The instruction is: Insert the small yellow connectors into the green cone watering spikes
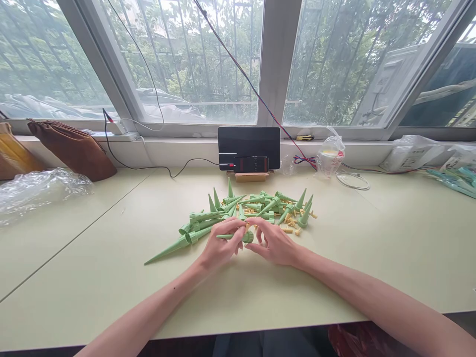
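My left hand [225, 240] is closed around a green plastic plant watering spike [248, 237], whose point sticks out to the left and whose ribbed cap faces my right hand. My right hand [273, 242] is curved at the cap end, thumb and index finger apart. A small yellow plastic piece [247, 227] shows between the fingertips of the two hands; which hand bears it is unclear. Beyond them lies a pile of similar green spikes [269, 206], some standing point up. Small yellow valve pieces [288, 218] are scattered among and right of them.
A tablet [249, 141] and a phone [251, 164] lean on a cardboard stand [251, 177] behind the pile. Brown pouch [74, 148] and clear plastic wrap [44, 191] lie left. A bagged cup [330, 154], white cable [353, 181] and plastic bags [412, 152] lie right.
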Demonstrator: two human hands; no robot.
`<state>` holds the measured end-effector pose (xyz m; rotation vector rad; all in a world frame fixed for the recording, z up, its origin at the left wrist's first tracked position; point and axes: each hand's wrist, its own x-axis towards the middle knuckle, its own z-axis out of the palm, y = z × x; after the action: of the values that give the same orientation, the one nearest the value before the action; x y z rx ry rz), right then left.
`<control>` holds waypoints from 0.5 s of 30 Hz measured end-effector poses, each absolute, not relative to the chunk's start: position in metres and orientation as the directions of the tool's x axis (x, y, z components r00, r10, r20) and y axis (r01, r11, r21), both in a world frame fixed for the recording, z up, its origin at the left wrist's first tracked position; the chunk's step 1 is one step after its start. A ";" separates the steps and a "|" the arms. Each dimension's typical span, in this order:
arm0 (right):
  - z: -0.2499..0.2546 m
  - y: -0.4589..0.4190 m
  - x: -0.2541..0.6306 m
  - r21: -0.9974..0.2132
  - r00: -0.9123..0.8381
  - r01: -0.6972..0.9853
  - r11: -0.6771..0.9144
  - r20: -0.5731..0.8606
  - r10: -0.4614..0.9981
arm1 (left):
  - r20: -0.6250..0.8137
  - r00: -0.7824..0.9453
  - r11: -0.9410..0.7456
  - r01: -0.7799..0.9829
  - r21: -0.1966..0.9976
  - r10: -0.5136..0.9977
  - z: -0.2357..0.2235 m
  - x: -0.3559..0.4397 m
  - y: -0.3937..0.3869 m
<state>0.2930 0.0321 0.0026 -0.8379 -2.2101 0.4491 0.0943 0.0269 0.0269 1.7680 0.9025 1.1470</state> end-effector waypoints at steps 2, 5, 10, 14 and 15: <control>0.001 0.033 0.293 -0.531 -0.531 0.433 0.728 0.503 0.682 | 0.347 0.324 -0.402 0.117 0.908 0.880 0.027 0.095 0.026; -0.001 0.034 0.293 -0.533 -0.535 0.417 0.736 0.511 0.673 | 0.346 0.315 -0.399 0.122 0.909 0.884 0.029 0.095 0.025; -0.004 0.035 0.293 -0.544 -0.538 0.399 0.738 0.513 0.669 | 0.320 0.313 -0.369 0.111 0.923 0.894 0.034 0.095 0.024; -0.002 0.034 0.293 -0.541 -0.533 0.396 0.742 0.523 0.665 | 0.277 0.317 -0.323 0.101 0.941 0.907 0.036 0.095 0.024; -0.002 0.034 0.292 -0.538 -0.534 0.392 0.746 0.528 0.661 | 0.269 0.319 -0.313 0.093 0.945 0.909 0.036 0.094 0.024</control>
<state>0.2925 0.0342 -0.0021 -0.7867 -2.1955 0.4623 0.0943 0.0239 0.0357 1.6639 0.9180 1.1105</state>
